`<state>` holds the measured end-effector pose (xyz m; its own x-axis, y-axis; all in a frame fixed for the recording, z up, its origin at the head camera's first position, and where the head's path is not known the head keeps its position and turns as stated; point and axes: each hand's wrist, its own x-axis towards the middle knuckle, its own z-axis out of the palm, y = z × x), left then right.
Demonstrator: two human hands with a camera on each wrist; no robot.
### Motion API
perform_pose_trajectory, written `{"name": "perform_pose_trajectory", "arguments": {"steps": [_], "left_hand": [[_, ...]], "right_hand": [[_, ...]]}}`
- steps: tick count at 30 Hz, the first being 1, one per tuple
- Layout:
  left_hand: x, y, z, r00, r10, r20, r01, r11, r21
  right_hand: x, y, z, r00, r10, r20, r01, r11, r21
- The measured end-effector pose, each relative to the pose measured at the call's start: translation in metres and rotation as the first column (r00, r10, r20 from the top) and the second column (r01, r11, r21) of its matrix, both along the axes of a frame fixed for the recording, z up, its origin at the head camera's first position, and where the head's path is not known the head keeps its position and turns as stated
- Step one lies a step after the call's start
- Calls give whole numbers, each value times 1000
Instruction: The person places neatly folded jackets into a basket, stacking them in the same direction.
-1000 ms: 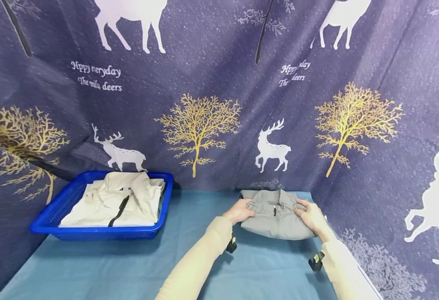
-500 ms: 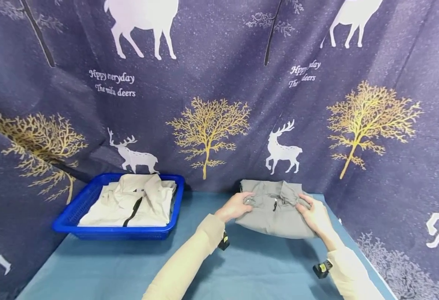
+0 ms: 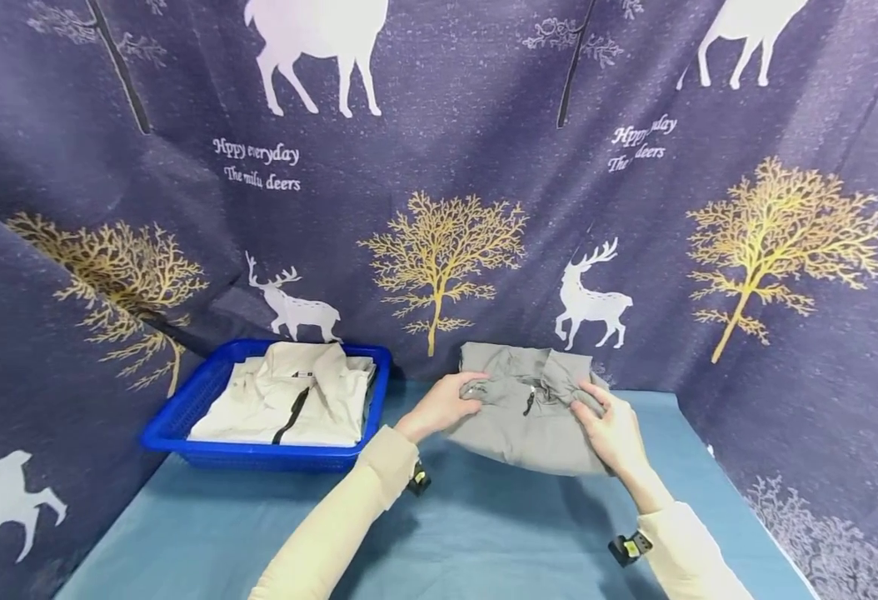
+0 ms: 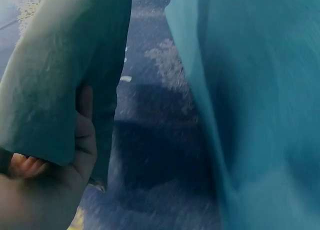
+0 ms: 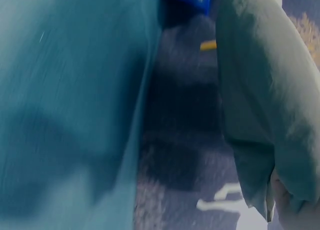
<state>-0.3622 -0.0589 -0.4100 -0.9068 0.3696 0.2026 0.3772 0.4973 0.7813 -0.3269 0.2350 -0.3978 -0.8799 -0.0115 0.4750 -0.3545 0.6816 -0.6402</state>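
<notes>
A folded grey jacket point(image 3: 517, 437) with a collar and a short dark zipper pull is held up over the blue table. My left hand point(image 3: 442, 407) grips its left side, thumb on top and fingers tucked beneath. On the opposite side my right hand point(image 3: 610, 427) grips the cloth near the collar. In the left wrist view, fingers point(image 4: 86, 140) reach under the folded jacket point(image 4: 60, 79). The right wrist view shows the jacket point(image 5: 265, 89) hanging clear of the table, with part of the right hand point(image 5: 287, 205) at its lower edge.
A blue plastic basket point(image 3: 259, 457) stands at the left of the table, against the backdrop. Folded off-white clothing point(image 3: 281, 400) with a black zipper strip lies inside it. A dark patterned cloth point(image 3: 439, 125) hangs behind the blue-covered table point(image 3: 484, 542).
Both hands have lifted the grey jacket and carried it leftward, nearer the basket. The view has turned slightly right-to-left, so the basket appears farther right.
</notes>
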Motion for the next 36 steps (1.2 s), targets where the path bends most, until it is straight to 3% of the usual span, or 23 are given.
{"name": "perform_pose_trajectory", "arguments": {"steps": [4, 7, 13, 16, 19, 22, 27, 33, 36], "left_hand": [[6, -9, 9, 1000, -15, -1, 15, 1000, 1], [12, -25, 14, 999, -1, -43, -1, 999, -34], [32, -80, 22, 995, 63, -80, -68, 996, -59], [39, -103, 24, 994, 55, -97, -62, 996, -66], [47, -129, 25, 987, 61, -148, -72, 994, -76], [55, -156, 25, 979, 66, -193, -85, 992, -90], [66, -196, 26, 968, 81, -238, -112, 986, -121], [73, -231, 31, 974, 121, -192, -142, 985, -102], [74, -246, 31, 970, 140, -199, -165, 980, -113]], "right_hand": [[6, -7, 4, 1000, 7, -25, -7, 1000, -22], [8, -21, 3, 998, 27, -61, -30, 999, -45], [12, -73, -5, 988, 116, -102, -127, 986, -112], [16, -97, -7, 982, 129, -135, -148, 979, -141], [19, -122, -10, 969, 183, -166, -201, 974, -105], [24, -145, -13, 955, 261, -145, -272, 960, -69], [34, -181, -11, 937, 323, -133, -336, 937, -97], [35, -218, -7, 893, 440, -97, -450, 883, -135], [32, -233, -6, 889, 453, -68, -457, 869, -187]]}}
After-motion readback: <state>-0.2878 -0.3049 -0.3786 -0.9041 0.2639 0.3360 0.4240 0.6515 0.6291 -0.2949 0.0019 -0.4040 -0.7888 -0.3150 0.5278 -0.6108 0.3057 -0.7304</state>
